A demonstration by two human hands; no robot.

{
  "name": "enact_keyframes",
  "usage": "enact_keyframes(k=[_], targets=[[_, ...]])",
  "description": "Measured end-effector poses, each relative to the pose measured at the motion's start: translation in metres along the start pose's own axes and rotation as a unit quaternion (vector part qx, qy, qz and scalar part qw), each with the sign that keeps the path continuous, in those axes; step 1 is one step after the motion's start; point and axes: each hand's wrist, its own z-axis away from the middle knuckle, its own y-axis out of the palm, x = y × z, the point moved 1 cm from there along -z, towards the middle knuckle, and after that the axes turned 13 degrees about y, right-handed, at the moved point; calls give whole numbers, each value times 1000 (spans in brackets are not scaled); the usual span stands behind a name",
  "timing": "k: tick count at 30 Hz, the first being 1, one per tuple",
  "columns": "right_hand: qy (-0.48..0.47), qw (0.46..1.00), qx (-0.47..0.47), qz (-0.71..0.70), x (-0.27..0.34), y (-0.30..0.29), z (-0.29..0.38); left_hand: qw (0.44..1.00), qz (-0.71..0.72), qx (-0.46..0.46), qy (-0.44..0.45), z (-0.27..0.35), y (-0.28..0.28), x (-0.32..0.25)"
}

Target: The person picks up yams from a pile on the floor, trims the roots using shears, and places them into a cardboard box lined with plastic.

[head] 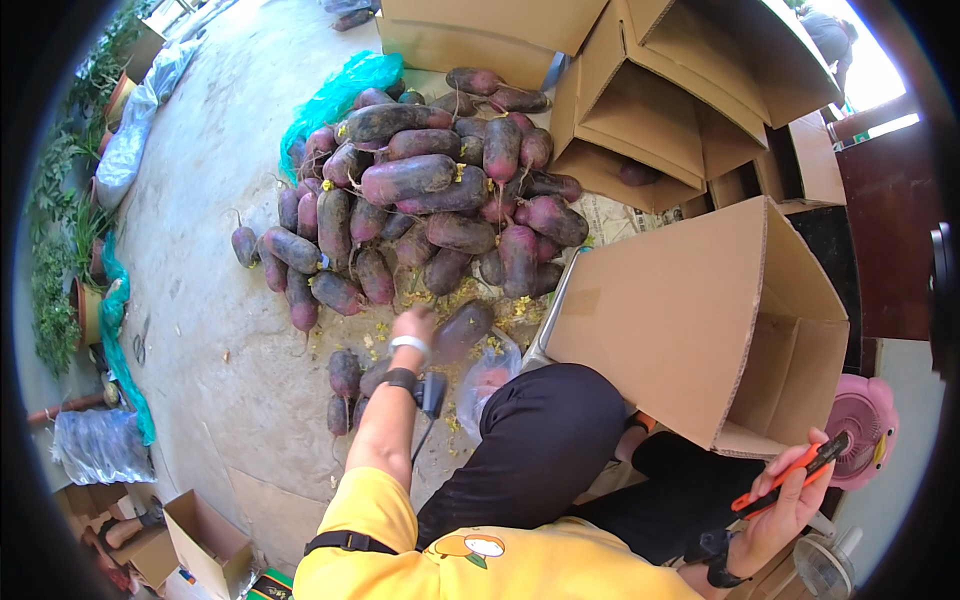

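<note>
A large pile of purple-skinned radishes (411, 180), dark with soil, lies on the floor before me. My left hand (415, 327), blurred and wearing a white bracelet, is at the near edge of the pile. Right beside it is a blurred radish (465, 328); whether my fingers grip it, I cannot tell. Several smaller radishes (344, 373) lie below that hand, partly hidden by my forearm. Far to the right, my right hand (796, 486) holds an orange-and-black hand tool (780, 480) that looks like a utility knife. Its tip points up, near a pink fan (862, 431).
An open cardboard box (660, 322) lies on its side at my right knee, with more boxes (645, 112) behind. Yellow leaf scraps (450, 300) and a clear plastic bag (487, 379) lie near my leg. Teal netting (337, 94) borders the pile. Potted plants (86, 300) line the left.
</note>
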Motion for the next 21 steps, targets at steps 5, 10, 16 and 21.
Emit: enact_keyframes(k=[5, 10, 16, 21], targets=[[7, 1000, -5, -7, -3, 4, -1, 963, -190, -190, 24, 22, -34, -14], [4, 1000, 7, -16, 2, 12, -1, 977, -188, 53, 83, 44, 11, -69], [8, 1000, 24, -18, 2, 10, 3, 965, -175, 194, -38, 19, 16, -82], [12, 999, 25, -35, 11, 23, 12, 983, -103, 153, 1, 23, 14, -53]])
